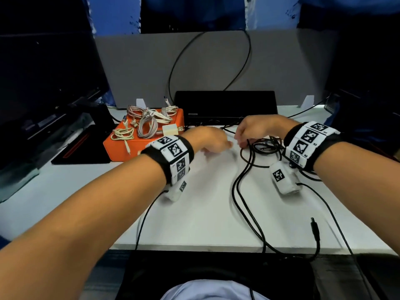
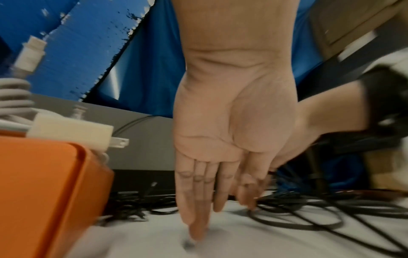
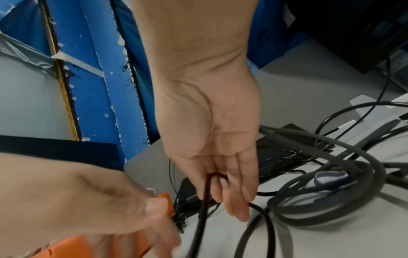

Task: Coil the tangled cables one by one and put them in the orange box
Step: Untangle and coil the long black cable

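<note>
On the left of the white table (image 1: 194,213), the orange box (image 1: 121,146) already carries several bundled light-coloured cables (image 1: 149,122) and a white plug adapter (image 1: 170,129); they look heaped on its top surface, and whether that top is a shut lid or a filled opening cannot be told. Just right of the box, the left hand (image 2: 220,139) hovers over bare table with fingers straight and together, holding nothing, its fingertips (image 2: 196,232) close to the surface and blurred by motion. Further right, the right hand (image 3: 212,157) has a bend of black cable (image 1: 242,176) hooked over its curled fingers (image 3: 234,192), the two strands falling away to the table and trailing off its near edge, where a barrel plug (image 1: 315,227) lies loose. Beyond that hand, a tangle of dark cables (image 1: 268,144) remains uncoiled. By this evidence the light cables are dealt with, and the black one has only just been picked out, with coiling and boxing still ahead.
</note>
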A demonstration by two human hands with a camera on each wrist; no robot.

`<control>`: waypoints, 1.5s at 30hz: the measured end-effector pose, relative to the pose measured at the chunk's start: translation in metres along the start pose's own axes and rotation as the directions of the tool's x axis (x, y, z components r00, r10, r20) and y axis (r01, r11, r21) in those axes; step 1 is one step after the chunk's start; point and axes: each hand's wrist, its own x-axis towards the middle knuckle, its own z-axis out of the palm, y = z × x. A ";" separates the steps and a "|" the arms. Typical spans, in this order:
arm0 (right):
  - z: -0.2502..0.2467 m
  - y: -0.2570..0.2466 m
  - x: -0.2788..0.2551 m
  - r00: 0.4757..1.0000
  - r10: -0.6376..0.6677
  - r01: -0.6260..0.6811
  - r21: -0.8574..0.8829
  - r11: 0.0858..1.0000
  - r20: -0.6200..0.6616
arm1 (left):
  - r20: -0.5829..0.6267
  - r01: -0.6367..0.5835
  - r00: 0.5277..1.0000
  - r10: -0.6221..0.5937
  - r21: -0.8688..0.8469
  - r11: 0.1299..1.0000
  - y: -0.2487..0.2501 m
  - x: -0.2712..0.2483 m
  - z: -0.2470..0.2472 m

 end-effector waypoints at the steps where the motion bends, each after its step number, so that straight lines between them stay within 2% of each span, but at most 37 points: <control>1: -0.002 0.001 -0.001 1.000 -0.023 0.024 0.052 0.998 -0.020 | 0.022 -0.017 1.000 0.019 -0.095 0.995 0.006 0.002 0.007; 3: -0.008 -0.001 -0.003 0.997 -0.038 0.051 0.187 0.981 -0.075 | 0.029 -0.054 0.998 0.061 -0.187 0.981 0.018 -0.002 0.018; 6: -0.019 -0.009 -0.010 0.980 -0.020 0.099 0.395 0.913 -0.198 | -0.029 -0.151 0.988 0.149 -0.119 0.981 0.026 -0.008 0.028; 8: -0.030 -0.008 -0.012 0.945 -0.017 0.151 0.389 0.909 -0.327 | -0.058 -0.151 0.988 0.145 -0.142 0.978 0.023 -0.009 0.028; 10: -0.043 0.000 -0.014 0.864 0.006 0.162 0.288 0.944 -0.504 | -0.116 -0.145 0.987 0.111 -0.343 0.928 0.016 -0.009 0.024; 13: -0.067 0.018 -0.021 0.681 0.150 0.109 0.302 0.947 -0.717 | -0.304 -0.248 0.951 0.064 -0.619 0.745 0.002 -0.012 0.011; 15: -0.082 0.030 -0.031 0.560 0.238 0.074 0.334 0.940 -0.794 | -0.378 -0.334 0.925 0.021 -0.788 0.517 -0.007 -0.013 0.004; 16: -0.087 0.034 -0.037 0.534 0.260 0.051 0.337 0.940 -0.805 | -0.399 -0.369 0.917 -0.001 -0.849 0.379 -0.010 -0.015 0.001; 17: -0.091 0.036 -0.042 0.541 0.262 0.022 0.325 0.945 -0.799 | -0.419 -0.401 0.908 -0.014 -0.879 0.257 -0.012 -0.017 -0.002; 18: -0.093 0.037 -0.048 0.580 0.242 -0.015 0.287 0.958 -0.778 | -0.436 -0.427 0.900 -0.017 -0.888 0.174 -0.013 -0.019 -0.005; 19: -0.092 0.033 -0.056 0.638 0.215 -0.070 0.222 0.973 -0.739 | -0.455 -0.449 0.890 -0.016 -0.883 0.135 -0.014 -0.021 -0.008; 21: -0.085 0.015 -0.071 0.733 0.107 -0.120 0.027 0.992 -0.671 | -0.496 -0.492 0.868 0.004 -0.859 0.141 -0.013 -0.022 -0.013; 22: -0.080 0.002 -0.080 0.757 0.026 -0.075 -0.048 0.996 -0.653 | -0.510 -0.507 0.860 0.025 -0.848 0.154 -0.010 -0.022 -0.014; 24: -0.066 -0.026 -0.098 0.779 -0.146 0.114 -0.091 0.989 -0.609 | -0.536 -0.540 0.841 0.068 -0.827 0.155 -0.002 -0.023 -0.016; 26: -0.050 -0.045 -0.108 0.794 -0.282 0.273 -0.099 0.957 -0.538 | -0.561 -0.564 0.826 0.063 -0.818 0.113 0.007 -0.027 -0.017; 28: -0.043 -0.050 -0.114 0.781 -0.358 0.313 -0.175 0.934 -0.512 | -0.576 -0.577 0.817 0.044 -0.813 0.076 0.009 -0.030 -0.019; 30: -0.049 -0.039 -0.120 0.749 -0.369 0.347 -0.149 0.926 -0.551 | -0.577 -0.581 0.814 0.071 -0.808 0.092 0.006 -0.034 -0.016; 31: -0.055 -0.031 -0.122 0.725 -0.349 0.361 -0.103 0.927 -0.593 | -0.569 -0.576 0.818 0.087 -0.809 0.116 0.001 -0.037 -0.011; 33: -0.068 -0.011 -0.125 0.638 -0.256 0.364 -0.008 0.931 -0.727 | -0.556 -0.565 0.825 0.104 -0.804 0.185 -0.008 -0.041 0.001; 36: -0.080 0.021 -0.128 0.458 -0.063 0.355 0.118 0.927 -0.886 | -0.551 -0.566 0.824 0.133 -0.787 0.244 -0.017 -0.048 0.020; 39: -0.089 0.042 -0.134 0.271 0.139 0.341 0.230 0.912 -0.952 | -0.521 -0.558 0.830 0.199 -0.784 0.272 -0.020 -0.057 0.029; 40: -0.093 0.043 -0.137 0.231 0.173 0.355 0.248 0.901 -0.958 | -0.518 -0.555 0.831 0.201 -0.789 0.262 -0.020 -0.061 0.030; 41: -0.095 0.044 -0.141 0.223 0.184 0.369 0.258 0.893 -0.957 | -0.523 -0.557 0.830 0.192 -0.793 0.246 -0.021 -0.066 0.029; 42: -0.096 0.044 -0.144 0.256 0.168 0.381 0.259 0.888 -0.952 | -0.539 -0.567 0.824 0.173 -0.790 0.235 -0.021 -0.070 0.027; 44: -0.091 0.040 -0.150 0.389 0.079 0.373 0.235 0.897 -0.918 | -0.593 -0.602 0.797 0.117 -0.761 0.243 -0.022 -0.077 0.022; 45: -0.086 0.034 -0.153 0.448 0.028 0.360 0.209 0.909 -0.894 | -0.624 -0.618 0.778 0.081 -0.735 0.279 -0.023 -0.081 0.020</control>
